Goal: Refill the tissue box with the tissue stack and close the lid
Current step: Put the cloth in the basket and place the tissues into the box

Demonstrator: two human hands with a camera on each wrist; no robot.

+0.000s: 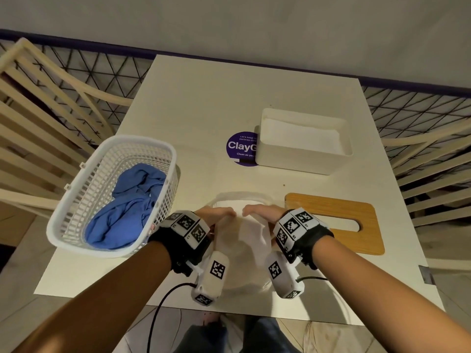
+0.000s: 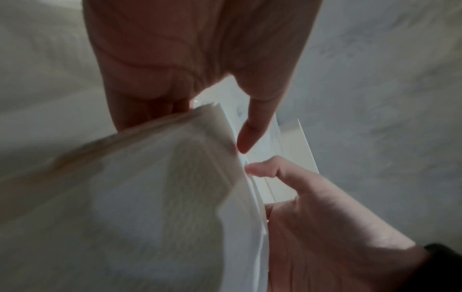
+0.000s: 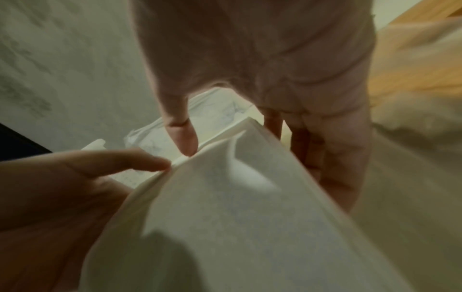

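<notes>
I hold a white tissue stack (image 1: 251, 235) above the table's front middle, my left hand (image 1: 219, 215) gripping its left side and my right hand (image 1: 257, 212) its right side. In the left wrist view the stack (image 2: 150, 197) sits between my left thumb (image 2: 250, 130) and the fingers behind it. In the right wrist view my right thumb (image 3: 181, 136) presses the stack (image 3: 250, 217) the same way. Crinkled clear wrapper (image 3: 150, 138) shows under the stack. The open white tissue box (image 1: 293, 159) stands at the back right. Its wooden slotted lid (image 1: 318, 207) lies flat on the table, right of my hands.
A white mesh basket (image 1: 142, 141) with a blue cloth (image 1: 127, 207) sits at the table's left edge. A purple round sticker (image 1: 240, 146) is next to the box on the table (image 1: 204, 103). Slatted chairs stand on both sides.
</notes>
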